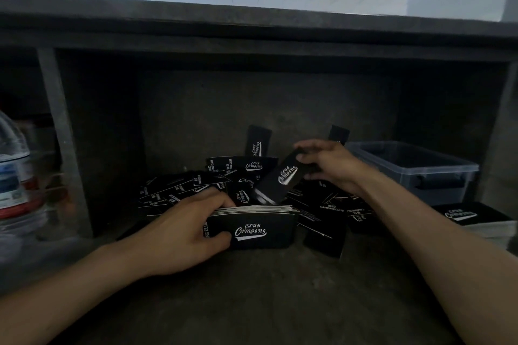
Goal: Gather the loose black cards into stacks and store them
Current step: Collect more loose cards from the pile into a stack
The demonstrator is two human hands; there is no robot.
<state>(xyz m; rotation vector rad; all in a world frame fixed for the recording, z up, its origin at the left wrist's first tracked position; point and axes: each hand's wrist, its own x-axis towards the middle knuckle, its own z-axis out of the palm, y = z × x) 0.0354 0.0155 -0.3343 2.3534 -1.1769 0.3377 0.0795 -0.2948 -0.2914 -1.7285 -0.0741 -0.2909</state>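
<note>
Left hand (179, 235) curls its fingers round the stack (260, 230) standing on edge on the surface (252, 302), right hand (333, 168) pinches one card (280, 180) above the loose pile (179, 190); light, stiff, probably slick, best gripped by the edges.

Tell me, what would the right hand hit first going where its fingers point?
Likely the loose cards heaped just left of the right hand, past the card it pinches; depth is unclear.
</note>
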